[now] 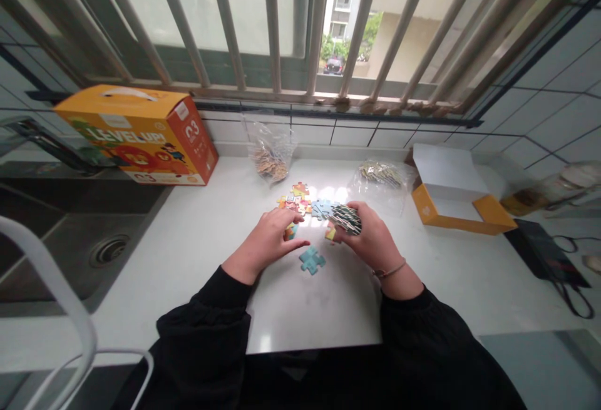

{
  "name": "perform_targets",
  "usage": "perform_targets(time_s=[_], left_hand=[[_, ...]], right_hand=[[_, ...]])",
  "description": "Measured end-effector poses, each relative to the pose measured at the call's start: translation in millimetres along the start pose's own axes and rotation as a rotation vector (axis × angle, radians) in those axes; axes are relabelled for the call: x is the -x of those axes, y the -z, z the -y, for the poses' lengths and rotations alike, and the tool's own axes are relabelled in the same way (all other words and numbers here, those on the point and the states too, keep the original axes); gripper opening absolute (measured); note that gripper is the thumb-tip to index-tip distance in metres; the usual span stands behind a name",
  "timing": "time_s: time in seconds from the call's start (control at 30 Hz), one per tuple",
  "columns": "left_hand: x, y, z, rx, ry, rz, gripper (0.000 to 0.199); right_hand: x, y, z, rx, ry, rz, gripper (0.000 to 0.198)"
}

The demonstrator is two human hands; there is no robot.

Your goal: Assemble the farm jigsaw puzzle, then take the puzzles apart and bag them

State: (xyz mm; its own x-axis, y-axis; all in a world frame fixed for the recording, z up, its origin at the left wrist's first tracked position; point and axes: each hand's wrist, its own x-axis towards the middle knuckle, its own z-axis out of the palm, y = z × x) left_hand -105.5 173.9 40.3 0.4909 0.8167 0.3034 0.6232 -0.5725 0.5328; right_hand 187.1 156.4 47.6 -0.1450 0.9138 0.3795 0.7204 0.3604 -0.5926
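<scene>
My right hand (pixel 370 235) is closed around a thick stack of jigsaw puzzle pieces (pixel 345 218), their edges showing. Beside its thumb a yellow puzzle piece (pixel 330 232) lies low on the counter. My left hand (pixel 270 239) is curved, thumb and fingers apart, next to a yellow and teal piece (pixel 291 230) that its fingers partly cover; whether they touch it I cannot tell. Between the wrists a single teal puzzle piece (pixel 312 260) lies flat. Beyond the hands, several orange and red pieces (pixel 297 200) and light blue pieces (pixel 322 209) lie close together.
A clear bag of pieces (pixel 271 161) leans near the wall, with another clear bag (pixel 380 175) to its right. An orange "Level Up" box (pixel 141 136) stands by the sink (pixel 42 235). At right are an opened box (pixel 460 210) and a black device (pixel 547 253) with cables.
</scene>
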Motion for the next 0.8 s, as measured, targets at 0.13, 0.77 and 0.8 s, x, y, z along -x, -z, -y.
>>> perform_targets(time_s=[0.13,0.77,0.8], left_hand=[[9.7,-13.6,-22.0,0.046,-0.149,0.080,0.036],[63.6,-50.4,-58.5,-0.130,0.006,0.202,0.039],[64.0,-50.3,-58.6,-0.129,0.010,0.201,0.039]], right_hand=[[30.5,12.4,-20.9,0.291,0.030,-0.021,0.036],[77.9,17.7,-32.7,0.278,0.023,0.077,0.055],[71.8,19.1,-34.7,0.277,0.019,0.081,0.054]])
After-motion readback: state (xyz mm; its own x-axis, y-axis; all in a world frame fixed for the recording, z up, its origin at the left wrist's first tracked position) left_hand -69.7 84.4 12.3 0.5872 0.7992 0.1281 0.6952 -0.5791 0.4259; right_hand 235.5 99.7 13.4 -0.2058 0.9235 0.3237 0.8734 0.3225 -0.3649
